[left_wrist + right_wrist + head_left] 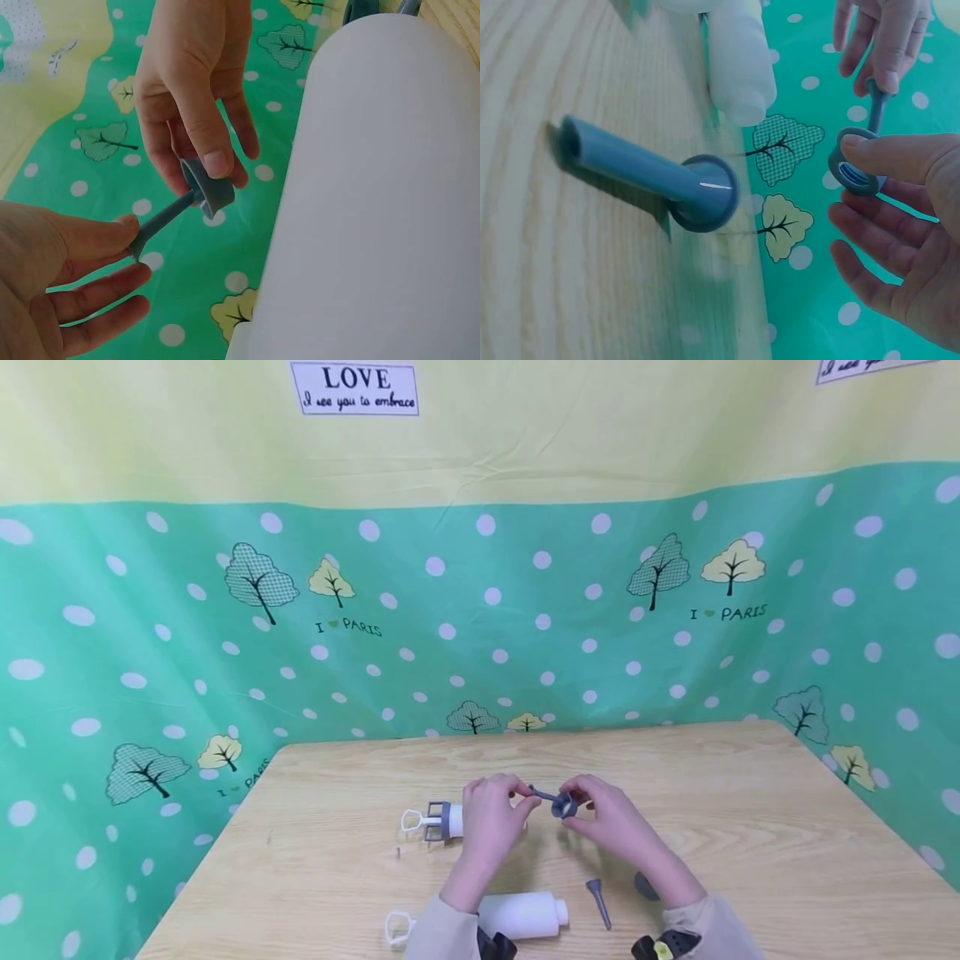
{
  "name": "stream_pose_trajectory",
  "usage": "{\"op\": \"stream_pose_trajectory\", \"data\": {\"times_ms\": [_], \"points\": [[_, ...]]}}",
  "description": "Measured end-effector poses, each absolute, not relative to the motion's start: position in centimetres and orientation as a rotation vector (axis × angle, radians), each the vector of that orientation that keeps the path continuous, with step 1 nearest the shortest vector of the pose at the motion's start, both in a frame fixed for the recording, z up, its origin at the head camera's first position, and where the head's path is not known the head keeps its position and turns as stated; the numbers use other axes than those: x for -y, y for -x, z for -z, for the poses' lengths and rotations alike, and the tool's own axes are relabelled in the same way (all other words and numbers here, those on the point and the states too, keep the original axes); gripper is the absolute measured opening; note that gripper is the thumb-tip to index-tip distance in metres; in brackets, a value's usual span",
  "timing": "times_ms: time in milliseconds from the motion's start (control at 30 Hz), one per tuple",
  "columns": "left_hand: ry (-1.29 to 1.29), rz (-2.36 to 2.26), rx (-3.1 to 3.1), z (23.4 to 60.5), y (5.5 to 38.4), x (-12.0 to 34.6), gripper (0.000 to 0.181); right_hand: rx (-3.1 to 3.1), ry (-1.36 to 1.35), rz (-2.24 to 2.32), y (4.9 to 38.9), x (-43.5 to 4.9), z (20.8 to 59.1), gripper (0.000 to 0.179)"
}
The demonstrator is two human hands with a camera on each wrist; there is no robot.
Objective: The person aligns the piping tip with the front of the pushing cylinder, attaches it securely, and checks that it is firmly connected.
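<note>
My left hand [491, 822] pinches the flared end of a grey-blue nozzle tube [165, 221] between thumb and fingertip. Its other end reaches into a grey-blue ring-shaped screw cap [219, 196]. I hold that cap by its rim with the thumb and fingers of my right hand [618, 817]. Whether the tube is seated in the cap, I cannot tell. Both parts are above the wooden table. A second flared nozzle [597, 902] lies on the tabletop, nearer to me; it looms large in the right wrist view. Below the left forearm a white bottle [525, 916] lies on its side.
Behind the left hand lies another white container with a grey collar [446, 821] and a white loop handle [411, 820]. A dark grey round part [645, 887] is partly hidden by the right forearm. A tiny piece [398, 853] sits on the table [315, 860] at left.
</note>
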State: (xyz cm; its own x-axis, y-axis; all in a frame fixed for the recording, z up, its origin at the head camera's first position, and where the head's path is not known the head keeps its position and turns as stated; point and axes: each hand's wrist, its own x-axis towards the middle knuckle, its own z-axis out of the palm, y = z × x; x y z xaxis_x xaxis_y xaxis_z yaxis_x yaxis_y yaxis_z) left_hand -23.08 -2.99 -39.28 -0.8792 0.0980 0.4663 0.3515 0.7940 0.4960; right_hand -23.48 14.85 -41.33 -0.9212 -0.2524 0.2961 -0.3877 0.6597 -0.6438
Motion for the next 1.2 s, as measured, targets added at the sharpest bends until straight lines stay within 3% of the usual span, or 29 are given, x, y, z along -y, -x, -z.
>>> {"op": "stream_pose_trajectory", "data": {"times_ms": [1200], "points": [[0.456,0.723,2.573,39.6,22.3,1.9,0.009,2.57,-0.602,-1.036,23.0,-13.9,41.3,0.038]]}}
